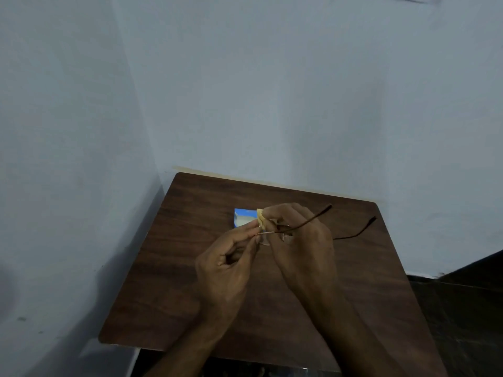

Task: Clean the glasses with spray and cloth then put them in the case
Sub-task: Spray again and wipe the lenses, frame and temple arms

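The glasses (283,232) are held above the dark wooden table (168,281), their front running roughly left to right between the two hands, while both thin brown temple arms stretch away to the right and slightly up, ending in darker tips. The frame is slim metal wire with clear lenses, partly hidden by fingers. The left hand (228,262) pinches the frame's left edge between thumb and forefinger, the other fingers curled. The right hand (299,235) presses a small yellow cloth (260,216) against the lens, fingers closed on it. Behind them a blue box (243,217) lies on the table.
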The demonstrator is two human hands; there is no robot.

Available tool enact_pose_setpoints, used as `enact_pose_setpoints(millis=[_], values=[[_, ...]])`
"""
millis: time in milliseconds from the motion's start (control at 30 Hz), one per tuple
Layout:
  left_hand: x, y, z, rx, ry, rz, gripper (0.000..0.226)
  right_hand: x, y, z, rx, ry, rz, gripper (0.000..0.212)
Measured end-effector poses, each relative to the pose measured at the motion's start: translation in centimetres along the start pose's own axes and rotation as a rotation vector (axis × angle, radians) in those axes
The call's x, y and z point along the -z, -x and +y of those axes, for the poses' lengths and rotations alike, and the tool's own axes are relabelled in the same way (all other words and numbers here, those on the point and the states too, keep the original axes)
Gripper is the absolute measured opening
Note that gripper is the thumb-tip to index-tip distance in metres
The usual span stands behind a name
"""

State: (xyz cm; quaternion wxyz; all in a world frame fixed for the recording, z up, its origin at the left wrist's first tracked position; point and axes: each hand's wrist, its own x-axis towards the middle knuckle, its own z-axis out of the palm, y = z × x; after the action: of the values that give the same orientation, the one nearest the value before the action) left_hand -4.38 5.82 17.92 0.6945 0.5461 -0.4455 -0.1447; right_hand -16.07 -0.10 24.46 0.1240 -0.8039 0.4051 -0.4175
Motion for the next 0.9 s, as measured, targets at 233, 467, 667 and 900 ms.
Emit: enact_pose_setpoints(millis=[233,467,667,900], values=[[0.9,0.0,-0.3,-0.202,-0.116,-0.019,0.026,0.3,-0.6,2.1,-0.083,-0.161,-0.095,0.01],[0.8,0.1,-0.8,-0.285,-0.175,-0.033,0.025,0.2,0.1,2.3,-0.034,-0.18,-0.054,0.011],[-0.3,0.8,-0.9,-0.028,-0.041,-0.02,0.029,-1.0,1.0,1.8,-0.15,-0.212,0.0,0.012],[-1.3,1.2,-1.2,0.347,0.149,0.045,0.024,-0.2,3.0,1.5,-0.316,-0.222,-0.1,0.011]])
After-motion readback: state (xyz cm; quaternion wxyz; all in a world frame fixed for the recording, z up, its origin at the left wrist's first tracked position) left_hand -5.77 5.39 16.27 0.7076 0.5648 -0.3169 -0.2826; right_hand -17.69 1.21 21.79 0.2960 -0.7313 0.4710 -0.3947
